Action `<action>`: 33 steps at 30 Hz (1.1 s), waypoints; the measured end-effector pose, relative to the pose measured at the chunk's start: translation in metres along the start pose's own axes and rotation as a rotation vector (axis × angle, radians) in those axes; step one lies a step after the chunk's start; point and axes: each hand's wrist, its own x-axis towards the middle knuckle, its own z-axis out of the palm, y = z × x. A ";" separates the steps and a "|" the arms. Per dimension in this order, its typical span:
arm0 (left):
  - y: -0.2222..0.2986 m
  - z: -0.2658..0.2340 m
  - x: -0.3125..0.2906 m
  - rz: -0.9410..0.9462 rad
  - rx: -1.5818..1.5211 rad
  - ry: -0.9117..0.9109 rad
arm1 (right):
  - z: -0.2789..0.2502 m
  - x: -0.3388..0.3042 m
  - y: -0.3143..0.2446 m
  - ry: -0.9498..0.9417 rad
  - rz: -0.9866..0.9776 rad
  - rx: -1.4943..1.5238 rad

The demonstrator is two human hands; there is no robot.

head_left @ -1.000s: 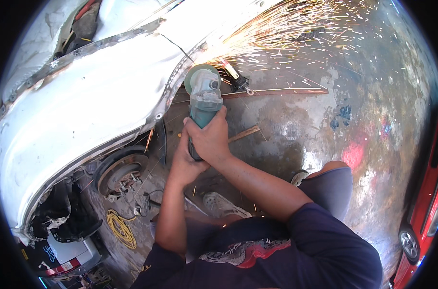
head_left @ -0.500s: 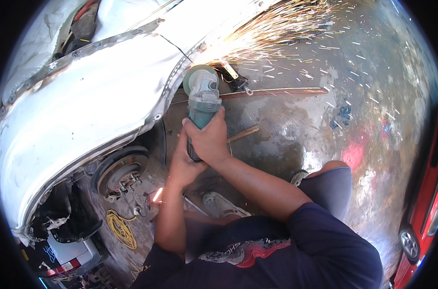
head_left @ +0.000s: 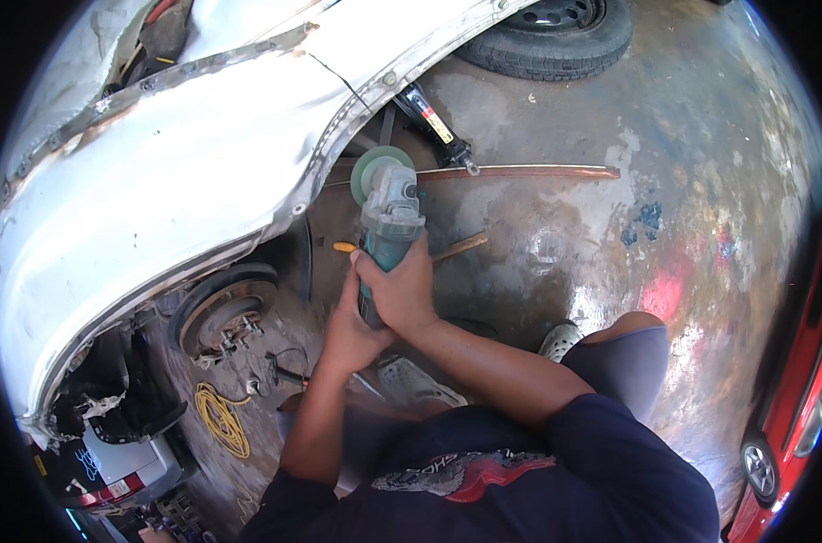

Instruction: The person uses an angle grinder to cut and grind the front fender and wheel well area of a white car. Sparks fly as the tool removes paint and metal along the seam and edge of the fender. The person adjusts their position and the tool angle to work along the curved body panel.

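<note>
Both my hands are wrapped around the teal and grey body of an angle grinder (head_left: 394,213). My right hand (head_left: 405,288) grips it from the right, just behind the grey gear head. My left hand (head_left: 349,333) closes around the rear of the body, lower down. The pale green disc (head_left: 375,167) at the front stands just off the edge of a white car body panel (head_left: 203,136), apart from it, and no sparks show. A thin dark cut line (head_left: 337,81) runs across the panel above the disc.
A wheel with a tyre (head_left: 555,59) lies at the top. A black jack-like tool (head_left: 436,127) and a long strip (head_left: 519,172) lie on the floor. A brake disc (head_left: 225,312) sits below the panel, near a coiled yellow cord (head_left: 219,421). A red car (head_left: 795,398) stands far right.
The grinder has moved down and slightly right, away from the panel edge. The stream of sparks has stopped, and the tyre at the top now shows. Both hands keep their hold.
</note>
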 end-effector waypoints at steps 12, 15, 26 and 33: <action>-0.049 0.024 -0.008 0.175 -0.132 0.135 | 0.005 -0.005 -0.002 -0.128 0.040 -0.144; -0.051 0.023 -0.006 0.204 -0.118 0.112 | 0.007 -0.006 0.002 -0.130 0.042 -0.192; -0.062 0.013 0.016 0.246 -0.112 0.068 | 0.016 0.003 0.002 -0.108 0.009 -0.174; -0.057 0.011 0.019 0.203 -0.197 0.080 | 0.020 0.006 0.005 -0.089 -0.046 -0.174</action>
